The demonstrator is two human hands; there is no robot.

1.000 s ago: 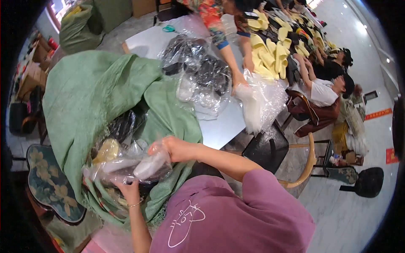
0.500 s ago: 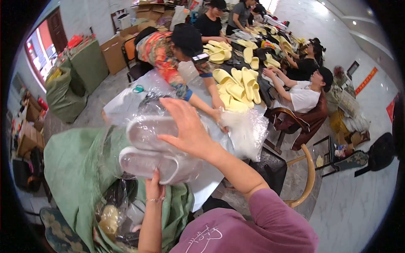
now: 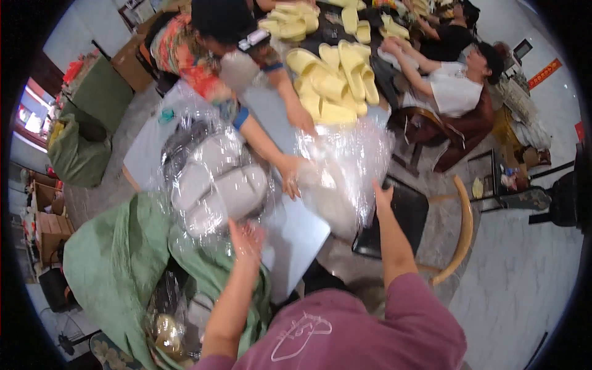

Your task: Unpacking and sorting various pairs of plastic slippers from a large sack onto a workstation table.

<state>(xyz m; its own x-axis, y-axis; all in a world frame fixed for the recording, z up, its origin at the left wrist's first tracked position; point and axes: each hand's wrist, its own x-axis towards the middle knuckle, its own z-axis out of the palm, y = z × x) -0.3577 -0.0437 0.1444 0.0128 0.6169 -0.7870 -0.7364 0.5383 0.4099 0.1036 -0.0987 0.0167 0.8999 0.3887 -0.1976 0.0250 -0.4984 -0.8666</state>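
Note:
A pair of pale grey-white slippers (image 3: 237, 188) in clear plastic lies on the table with other bagged slippers. My left hand (image 3: 248, 242) is at its near edge, fingers apart and somewhat smeared. My right hand (image 3: 383, 196) is at the right edge of a stack of clear plastic bags (image 3: 364, 145); its thumb shows, while the other fingers are hidden. Across the table, a co-worker's hand (image 3: 290, 172) rests by the left edge of the stack, near a whitish shape under the plastic. Below my left forearm, a green woven sack (image 3: 117, 246) gapes, with bagged slippers inside.
Yellow slippers (image 3: 333, 80) are heaped farther along the table. A black-seated chair (image 3: 394, 216) with a curved wooden arm stands at the right. Another person in a white top (image 3: 456, 89) sits beyond it. Green scissors (image 3: 166, 115) lie on the table's far left.
The bagged slippers I was holding up are now down on the table among others. My right hand has left them and moved right to the plastic bags; my left hand has shifted slightly right.

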